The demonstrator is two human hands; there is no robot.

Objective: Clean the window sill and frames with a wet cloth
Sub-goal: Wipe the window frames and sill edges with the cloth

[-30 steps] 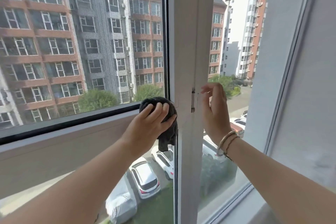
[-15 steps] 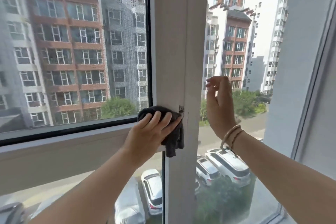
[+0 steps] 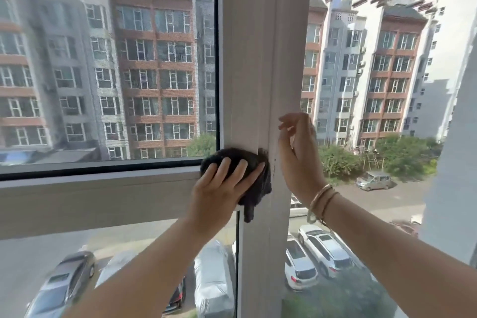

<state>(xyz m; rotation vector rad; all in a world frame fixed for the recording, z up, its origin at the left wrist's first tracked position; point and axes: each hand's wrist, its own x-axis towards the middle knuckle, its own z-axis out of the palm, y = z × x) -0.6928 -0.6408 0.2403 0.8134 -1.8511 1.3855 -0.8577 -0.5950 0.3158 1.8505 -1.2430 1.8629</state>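
Note:
A dark grey cloth (image 3: 254, 190) is pressed against the white vertical frame post (image 3: 260, 59), where it meets the horizontal frame bar (image 3: 98, 196). My left hand (image 3: 222, 191) lies flat over the cloth with straight, spread fingers. A loose end of the cloth hangs below the hand. My right hand (image 3: 296, 155) is raised just right of the post, fingers loosely bent, holding nothing; whether it touches the post's edge is unclear. Bracelets circle that wrist.
Glass panes (image 3: 116, 64) fill the view left and right of the post, with apartment blocks, trees and parked cars far below. A white side frame or wall (image 3: 454, 175) rises at the right edge.
My left hand has slid the cloth rightwards from the pane's lower corner onto the vertical post. My head has tilted upward. My right hand stays beside the post.

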